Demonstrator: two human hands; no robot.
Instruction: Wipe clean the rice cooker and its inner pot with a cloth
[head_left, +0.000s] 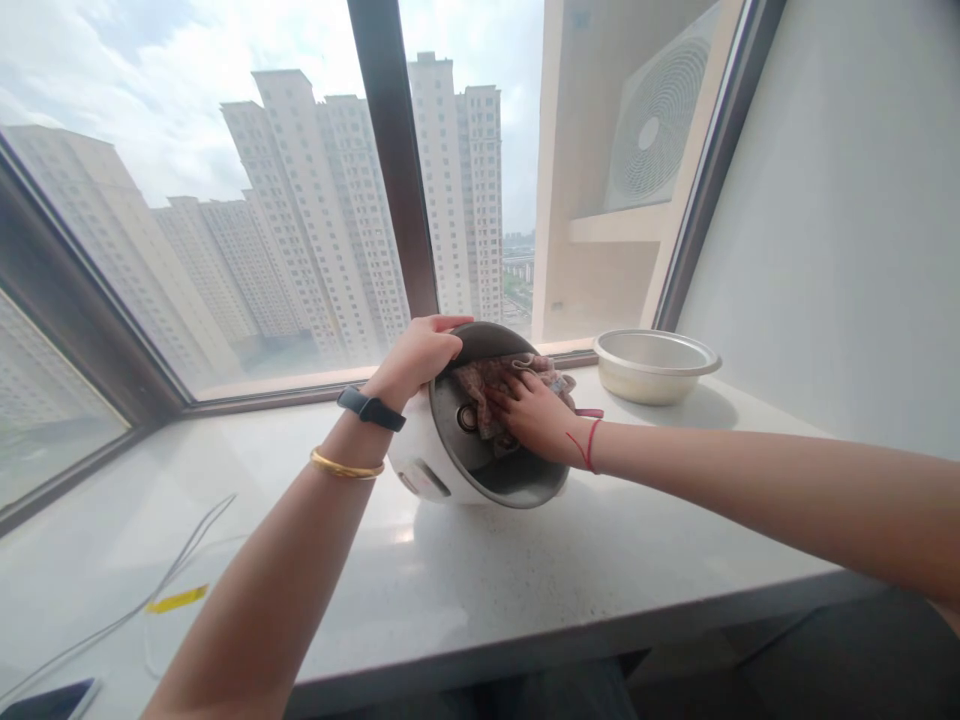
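A white rice cooker body [421, 455] lies tipped on the white sill, its round grey opening turned toward me. My left hand [424, 355] grips the cooker's upper left rim, thumb and fingers closed around the edge. Inside the opening, my right hand [536, 415] presses a patterned brownish cloth [480, 385] against the inner wall. The cloth bunches up around those fingers and partly covers the cooker's floor. A round metal piece [467, 418] shows at the centre of that floor, left of the cloth.
On the sill [360, 590], a pale metal basin [656, 370] stands at the right near the window frame. A thin grey cable [176, 565] and a yellow strip [178, 600] lie at the left. Part of a phone [56, 700] shows at the lower left corner. Window panes rise behind.
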